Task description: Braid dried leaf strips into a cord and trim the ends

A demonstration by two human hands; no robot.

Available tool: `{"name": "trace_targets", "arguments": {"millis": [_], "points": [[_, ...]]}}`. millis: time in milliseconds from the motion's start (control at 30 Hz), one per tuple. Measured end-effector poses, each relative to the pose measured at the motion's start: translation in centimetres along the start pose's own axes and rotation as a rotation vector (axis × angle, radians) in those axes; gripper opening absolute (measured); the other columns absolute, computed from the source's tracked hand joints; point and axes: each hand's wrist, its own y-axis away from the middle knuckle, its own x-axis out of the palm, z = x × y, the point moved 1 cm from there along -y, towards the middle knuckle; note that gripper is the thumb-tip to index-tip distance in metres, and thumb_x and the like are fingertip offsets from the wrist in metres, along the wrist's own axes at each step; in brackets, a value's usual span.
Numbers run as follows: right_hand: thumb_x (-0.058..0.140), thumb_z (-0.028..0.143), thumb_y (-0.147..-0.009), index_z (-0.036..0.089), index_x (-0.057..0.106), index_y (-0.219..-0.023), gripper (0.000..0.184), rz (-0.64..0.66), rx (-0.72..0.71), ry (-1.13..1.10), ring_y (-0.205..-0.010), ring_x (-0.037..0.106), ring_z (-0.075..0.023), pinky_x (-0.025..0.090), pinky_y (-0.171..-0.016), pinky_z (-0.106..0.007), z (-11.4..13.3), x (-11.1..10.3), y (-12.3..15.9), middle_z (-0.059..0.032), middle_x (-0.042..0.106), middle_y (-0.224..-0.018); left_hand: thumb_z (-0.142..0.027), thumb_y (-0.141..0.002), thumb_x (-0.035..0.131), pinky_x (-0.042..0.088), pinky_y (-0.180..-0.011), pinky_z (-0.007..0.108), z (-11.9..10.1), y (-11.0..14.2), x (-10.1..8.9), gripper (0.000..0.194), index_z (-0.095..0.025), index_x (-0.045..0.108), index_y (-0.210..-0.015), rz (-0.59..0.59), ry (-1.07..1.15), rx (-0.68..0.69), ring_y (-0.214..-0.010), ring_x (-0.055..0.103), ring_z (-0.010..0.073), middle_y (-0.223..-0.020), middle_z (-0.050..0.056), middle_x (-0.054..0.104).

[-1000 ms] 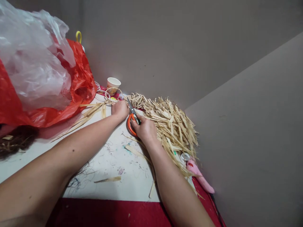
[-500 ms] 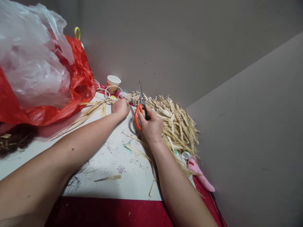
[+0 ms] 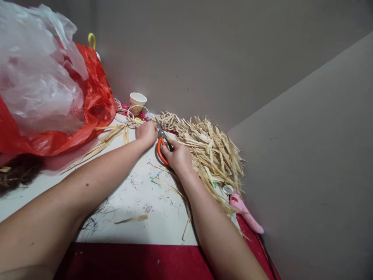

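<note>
My left hand (image 3: 147,133) is closed in a fist at the far side of the white board, its fingertips turned away from me. A pale braided straw cord (image 3: 134,123) goes in at that fist, with long loose straw strips (image 3: 107,140) fanning out to its left. Just right of it, my right hand (image 3: 179,155) grips scissors (image 3: 162,146) with an orange handle. Their blades point up and left, beside the left knuckles. Beyond the blades lies a bundle of twisted straw cord (image 3: 167,121), joined to a big heap of dry straw strips (image 3: 215,151).
A paper cup (image 3: 138,103) and white rings (image 3: 121,116) stand by the wall (image 3: 186,58). Red and clear plastic bags (image 3: 43,85) bulge at left, above dark fibre (image 3: 20,175). A pink object (image 3: 246,214) lies at right. Straw scraps (image 3: 132,219) dot the white board (image 3: 131,202).
My right hand lifted the scissors up and right, away from the left fist, then brought them back down beside it. The left hand has stayed nearly in place.
</note>
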Motion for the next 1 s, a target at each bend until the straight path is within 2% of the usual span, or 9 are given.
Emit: {"name": "trace_targets", "arguments": {"millis": [67,167,200,367,533,700,867,933,1000], "points": [[0.060,0.053,-0.076,0.027,0.068,-0.120,0.051,-0.012,0.006,0.018,-0.072,0.065,-0.0221,0.047,-0.070,-0.033,-0.05,-0.01,-0.03,-0.0058,0.073,-0.083,-0.021,-0.076,0.055,0.041,-0.091,0.033,0.01,0.00,0.01,0.021,-0.021,0.075,-0.085,-0.011,0.002,0.001,-0.091,0.065,0.0204,-0.092,0.008,0.075],[0.053,0.052,-0.082,0.024,0.062,-0.127,0.054,-0.185,0.000,-0.068,-0.072,0.064,-0.0193,0.047,-0.070,-0.031,-0.23,-0.22,-0.09,-0.0057,0.073,-0.088,-0.022,-0.076,0.055,0.042,-0.090,0.035,0.11,-0.09,0.17,0.021,-0.021,0.075,-0.084,-0.021,0.005,0.013,-0.090,0.065,0.0213,-0.092,0.008,0.074],[0.053,0.051,-0.082,0.023,0.062,-0.127,0.054,-0.195,-0.005,-0.089,-0.073,0.064,-0.0190,0.047,-0.071,-0.031,-0.25,-0.21,-0.09,-0.0062,0.073,-0.090,-0.022,-0.076,0.055,0.042,-0.090,0.035,0.13,-0.11,0.21,0.021,-0.021,0.075,-0.084,-0.024,0.005,0.018,-0.090,0.065,0.0216,-0.092,0.008,0.074],[0.062,0.052,-0.074,0.026,0.069,-0.118,0.051,0.029,0.006,-0.023,-0.073,0.065,-0.0221,0.048,-0.070,-0.033,-0.10,0.20,-0.06,-0.0058,0.072,-0.083,-0.020,-0.076,0.056,0.041,-0.091,0.035,0.03,-0.03,0.10,0.020,-0.020,0.075,-0.082,-0.029,0.014,0.019,-0.089,0.065,0.0214,-0.089,0.009,0.074],[0.054,0.052,-0.081,0.022,0.063,-0.126,0.055,-0.162,0.013,-0.177,-0.069,0.063,-0.0188,0.048,-0.068,-0.031,-0.47,0.13,-0.32,-0.0062,0.073,-0.088,-0.021,-0.076,0.056,0.041,-0.092,0.035,-0.03,-0.01,0.08,0.020,-0.021,0.075,-0.083,-0.025,0.012,0.015,-0.089,0.065,0.0208,-0.090,0.008,0.074],[0.063,0.051,-0.073,0.026,0.071,-0.115,0.049,0.032,0.025,-0.025,-0.079,0.066,-0.0246,0.048,-0.071,-0.034,-0.59,0.28,-0.39,-0.0073,0.073,-0.090,-0.022,-0.076,0.056,0.042,-0.091,0.034,0.04,-0.12,0.19,0.021,-0.021,0.075,-0.083,-0.029,-0.001,0.008,-0.089,0.065,0.0206,-0.089,0.008,0.075],[0.055,0.052,-0.081,0.026,0.064,-0.125,0.053,-0.132,0.040,-0.088,-0.072,0.065,-0.0211,0.049,-0.071,-0.033,-0.36,-0.22,-0.30,-0.0060,0.073,-0.087,-0.021,-0.075,0.056,0.043,-0.089,0.035,0.05,-0.18,0.26,0.021,-0.021,0.076,-0.082,-0.047,0.002,0.020,-0.087,0.066,0.0211,-0.086,0.008,0.075],[0.056,0.051,-0.080,0.026,0.065,-0.124,0.052,-0.091,0.013,-0.062,-0.077,0.066,-0.0223,0.049,-0.073,-0.034,-0.11,-0.14,-0.21,-0.0070,0.073,-0.092,-0.022,-0.075,0.057,0.043,-0.090,0.034,0.04,-0.19,0.26,0.020,-0.021,0.076,-0.080,-0.045,0.007,0.018,-0.085,0.066,0.0209,-0.085,0.007,0.075],[0.060,0.050,-0.076,0.027,0.068,-0.120,0.050,0.007,-0.003,-0.006,-0.081,0.066,-0.0250,0.049,-0.075,-0.036,0.17,0.00,-0.09,-0.0077,0.073,-0.094,-0.023,-0.075,0.057,0.043,-0.089,0.034,0.01,-0.21,0.24,0.019,-0.022,0.076,-0.079,-0.040,0.003,0.015,-0.084,0.066,0.0206,-0.084,0.007,0.075]]}}
